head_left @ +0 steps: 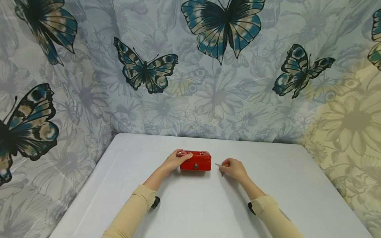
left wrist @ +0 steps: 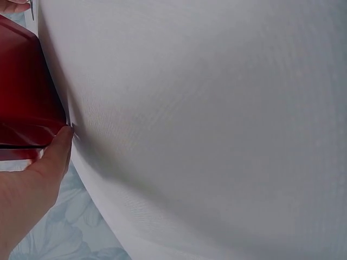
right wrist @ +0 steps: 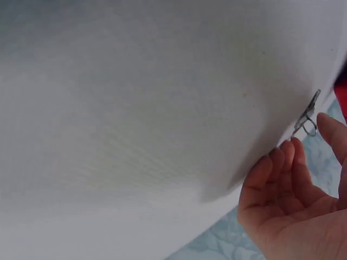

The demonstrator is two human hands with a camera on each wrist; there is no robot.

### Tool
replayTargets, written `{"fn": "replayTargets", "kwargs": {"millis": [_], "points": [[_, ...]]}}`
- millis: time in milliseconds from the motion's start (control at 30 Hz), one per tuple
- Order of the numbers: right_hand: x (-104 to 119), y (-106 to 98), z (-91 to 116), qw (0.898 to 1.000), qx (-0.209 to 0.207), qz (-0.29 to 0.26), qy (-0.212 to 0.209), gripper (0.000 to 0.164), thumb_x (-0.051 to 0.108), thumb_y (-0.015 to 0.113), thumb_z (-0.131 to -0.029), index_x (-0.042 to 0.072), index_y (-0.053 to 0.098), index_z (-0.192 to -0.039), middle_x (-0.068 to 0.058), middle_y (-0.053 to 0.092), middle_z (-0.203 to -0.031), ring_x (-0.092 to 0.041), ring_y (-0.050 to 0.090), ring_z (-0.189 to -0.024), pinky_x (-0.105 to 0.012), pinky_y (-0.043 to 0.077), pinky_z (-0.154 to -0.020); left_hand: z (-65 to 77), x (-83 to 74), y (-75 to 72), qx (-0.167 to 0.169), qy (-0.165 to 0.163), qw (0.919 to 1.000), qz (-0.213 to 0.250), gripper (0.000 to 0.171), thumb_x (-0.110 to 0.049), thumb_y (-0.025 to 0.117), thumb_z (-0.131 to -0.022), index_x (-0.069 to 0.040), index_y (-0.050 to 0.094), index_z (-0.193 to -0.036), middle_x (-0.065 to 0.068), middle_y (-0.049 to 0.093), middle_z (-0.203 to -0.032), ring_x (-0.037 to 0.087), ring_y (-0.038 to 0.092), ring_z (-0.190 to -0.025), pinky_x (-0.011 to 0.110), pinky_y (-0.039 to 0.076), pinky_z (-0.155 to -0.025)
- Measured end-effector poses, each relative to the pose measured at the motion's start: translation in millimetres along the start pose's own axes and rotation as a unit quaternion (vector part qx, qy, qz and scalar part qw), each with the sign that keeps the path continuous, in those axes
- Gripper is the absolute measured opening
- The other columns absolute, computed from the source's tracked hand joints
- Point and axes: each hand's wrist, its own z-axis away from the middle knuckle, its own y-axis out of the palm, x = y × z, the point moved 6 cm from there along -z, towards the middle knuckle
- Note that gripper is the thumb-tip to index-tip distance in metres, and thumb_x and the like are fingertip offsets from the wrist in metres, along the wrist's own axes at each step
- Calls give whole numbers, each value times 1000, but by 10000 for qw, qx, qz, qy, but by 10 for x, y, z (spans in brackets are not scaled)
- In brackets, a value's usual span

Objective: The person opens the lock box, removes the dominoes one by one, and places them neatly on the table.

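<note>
A small red cash box (head_left: 203,164) stands on the white table, its keyhole lock (head_left: 195,166) facing me and its handle lying on the lid. My left hand (head_left: 173,161) grips the box at its left end, thumb across the top. In the left wrist view, fingers press against the red side of the box. Just right of the box, my right hand (head_left: 234,169) holds a small bunch of keys (right wrist: 310,112) between thumb and fingers. One key points left towards the box, apart from it; another hangs down.
The white-covered table (head_left: 190,205) spreads out around both hands. Behind and beside it hangs a cloth (head_left: 214,109) printed with flowers and butterflies. Black bands (head_left: 155,202) show at the cuffs of both sleeves.
</note>
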Motion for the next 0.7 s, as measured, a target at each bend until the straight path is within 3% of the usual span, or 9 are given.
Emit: {"fn": "replayTargets", "kwargs": {"millis": [267, 700], "points": [[-6, 37, -31, 9992, -86, 375, 67, 18, 19, 72, -85, 4, 63, -91, -3, 54, -73, -19, 49, -68, -29, 37, -58, -19, 23, 2, 122, -51, 9999, -17, 95, -68, 66, -78, -12, 37, -149, 16, 44, -146, 36, 43, -130, 58, 36, -104], [-5, 44, -47, 9995, 34, 166, 259, 18, 17, 72, -84, 3, 61, -89, -3, 58, -73, -18, 51, -67, -28, 39, -59, -29, 9, -24, 136, -25, 9999, 28, 94, -68, 66, -78, -10, 39, -147, 16, 46, -143, 35, 45, -126, 58, 37, -102]]}}
